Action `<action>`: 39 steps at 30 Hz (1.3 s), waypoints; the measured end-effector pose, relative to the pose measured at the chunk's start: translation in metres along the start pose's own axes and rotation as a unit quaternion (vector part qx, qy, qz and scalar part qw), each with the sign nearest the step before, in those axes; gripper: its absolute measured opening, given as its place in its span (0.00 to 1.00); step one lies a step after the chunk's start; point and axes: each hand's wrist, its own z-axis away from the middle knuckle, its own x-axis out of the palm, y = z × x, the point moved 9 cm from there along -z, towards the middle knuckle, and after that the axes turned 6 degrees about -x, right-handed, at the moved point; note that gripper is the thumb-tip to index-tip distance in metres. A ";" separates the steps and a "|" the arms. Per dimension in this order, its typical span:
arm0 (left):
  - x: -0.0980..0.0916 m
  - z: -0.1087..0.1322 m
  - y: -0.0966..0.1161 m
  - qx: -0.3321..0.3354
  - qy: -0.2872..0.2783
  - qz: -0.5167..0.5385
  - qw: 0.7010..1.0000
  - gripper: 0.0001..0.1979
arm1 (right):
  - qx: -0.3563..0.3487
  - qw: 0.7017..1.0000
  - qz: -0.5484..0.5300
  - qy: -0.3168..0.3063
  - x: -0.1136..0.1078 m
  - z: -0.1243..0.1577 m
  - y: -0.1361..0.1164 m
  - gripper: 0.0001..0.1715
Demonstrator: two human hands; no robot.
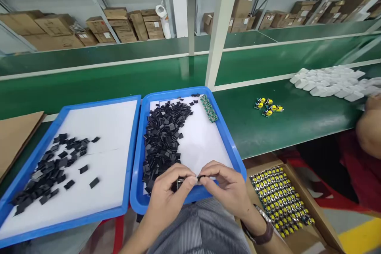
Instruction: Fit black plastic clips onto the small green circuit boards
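Black piece (201, 177) in right hand (228, 185), pinched narrow.
Left hand (167, 194) grips a part (179, 183) half-hidden from me; weak pinch could drop either into the black pile (163, 139).

- From where I stand, I see the person's left forearm (141, 230) and right forearm (277, 245) reach forward and inward, so that the two hands meet in front of the body.
- The left hand (166, 196) has its back turned upward; its thumb (185, 189) and bent index finger (180, 172) press together in a pinch.
- The right hand (230, 190) makes a similar pinch, its thumb (212, 187) pointing toward the left hand.
- The fingertips of both hands are very near each other; whether they touch, I cannot tell.
- The left hand's other fingers are mostly hidden.
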 end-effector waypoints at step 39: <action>0.001 0.017 -0.055 -0.134 -0.079 0.320 0.935 0.21 | -0.043 0.993 0.113 0.013 0.024 -0.002 -0.012 0.12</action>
